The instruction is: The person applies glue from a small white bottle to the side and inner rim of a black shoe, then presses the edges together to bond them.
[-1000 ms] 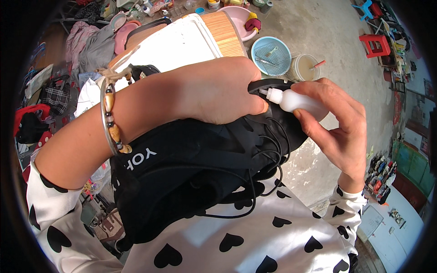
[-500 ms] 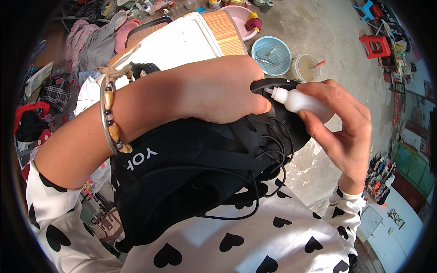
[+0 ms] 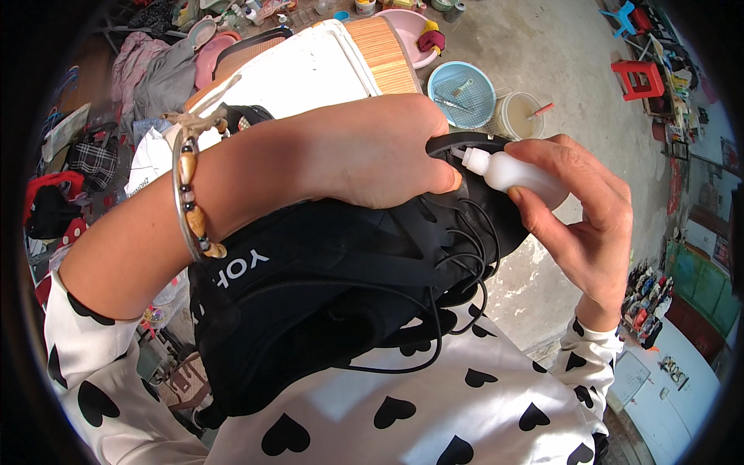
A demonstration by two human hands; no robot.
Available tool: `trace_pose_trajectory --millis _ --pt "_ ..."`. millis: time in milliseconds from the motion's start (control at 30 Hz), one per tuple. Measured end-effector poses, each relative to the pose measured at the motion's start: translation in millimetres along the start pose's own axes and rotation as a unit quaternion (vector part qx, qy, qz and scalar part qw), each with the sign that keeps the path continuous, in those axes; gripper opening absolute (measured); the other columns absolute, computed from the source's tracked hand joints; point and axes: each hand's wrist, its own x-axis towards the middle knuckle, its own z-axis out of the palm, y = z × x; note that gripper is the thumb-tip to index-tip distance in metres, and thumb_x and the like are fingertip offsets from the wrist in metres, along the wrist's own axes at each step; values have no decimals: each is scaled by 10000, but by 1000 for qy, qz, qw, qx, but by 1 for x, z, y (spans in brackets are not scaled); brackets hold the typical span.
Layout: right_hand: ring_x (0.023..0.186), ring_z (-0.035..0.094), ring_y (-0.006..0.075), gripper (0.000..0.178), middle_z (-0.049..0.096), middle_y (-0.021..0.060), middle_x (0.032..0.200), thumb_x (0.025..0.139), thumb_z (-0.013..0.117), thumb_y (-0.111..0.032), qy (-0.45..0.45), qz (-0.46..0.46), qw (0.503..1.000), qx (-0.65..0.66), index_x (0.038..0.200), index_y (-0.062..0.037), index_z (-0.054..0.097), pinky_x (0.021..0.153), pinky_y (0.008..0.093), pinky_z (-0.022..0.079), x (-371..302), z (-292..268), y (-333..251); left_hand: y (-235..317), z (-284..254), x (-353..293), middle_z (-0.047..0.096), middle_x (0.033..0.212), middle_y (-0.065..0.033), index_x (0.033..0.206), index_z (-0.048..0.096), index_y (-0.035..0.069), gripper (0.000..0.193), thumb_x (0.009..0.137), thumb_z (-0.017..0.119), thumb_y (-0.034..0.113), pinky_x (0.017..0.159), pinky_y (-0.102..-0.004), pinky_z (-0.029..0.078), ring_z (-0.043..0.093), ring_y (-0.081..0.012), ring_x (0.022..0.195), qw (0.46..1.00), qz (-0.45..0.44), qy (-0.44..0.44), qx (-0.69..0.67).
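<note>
Clamped over the toe end of a black fabric shoe with thin black elastic laces [image 3: 325, 294], the left hand [image 3: 364, 155] presses it down against the lap, thumb tip pinning a black strip at the shoe's front edge; the right hand [image 3: 581, 225] is closed around a small white plastic squeeze bottle with a narrow nozzle [image 3: 508, 172], fingers wrapped over its body; the nozzle tip meets the strip just beside the left thumb, so the step in hand looks like laying glue along that front seam; a next move would, by my judgement, call for a light squeeze and a slow draw of the tip along the edge, with the left thumb shifting clear of the wet line while holding the strip flat; on the left wrist, behind the grip, sit a metal bangle and an amber bead bracelet [image 3: 190, 198]; room is tight at the grip itself, thumb and nozzle almost touching, and the loose laces hang just below the bottle; beyond the knuckles lies a white board with a wooden edge [image 3: 310, 70], and farther off a light blue round basin [image 3: 463, 91] on bare concrete floor [image 3: 558, 70], well apart from both hands
</note>
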Motion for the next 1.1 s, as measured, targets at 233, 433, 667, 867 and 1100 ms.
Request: trace_pose_trajectory --millis 233,433,667,867,1100 --pt "820 616 230 309 653 138 916 679 681 45 9 -6 1000 -2 984 56 634 755 316 475 -3 0 -1 4 1 -3 458 627 -6 908 588 -28 246 872 599 215 538 -274 361 411 -81 594 1000 -5 -4 -7" --pt "800 600 209 306 638 123 875 667 670 59 32 14 999 -5 970 51 628 750 295 462 -6 0 -5 5 2 -5 397 597 6 826 554 -17 262 870 604 236 503 -281 324 367 -75 566 1000 -5 8 -11" --pt "789 595 206 305 631 118 864 667 665 58 31 18 999 -9 969 48 626 748 287 458 -9 0 -5 7 4 -6 396 596 5 826 554 -16 263 875 603 237 503 -281 324 366 -76 567 1000 3 12 9" --pt "793 593 197 312 632 112 862 665 673 50 32 13 999 -7 973 44 628 747 281 455 -11 1 -4 6 7 -6 415 603 -2 852 562 -24 257 877 604 229 506 -281 334 377 -78 574 1000 -4 9 -15" --pt "820 581 168 284 631 102 887 700 688 30 28 39 998 46 976 47 623 754 262 442 -15 -1 2 6 9 -9 456 622 -3 887 573 -33 250 872 604 214 517 -273 352 405 -75 588 1000 -7 20 -20"
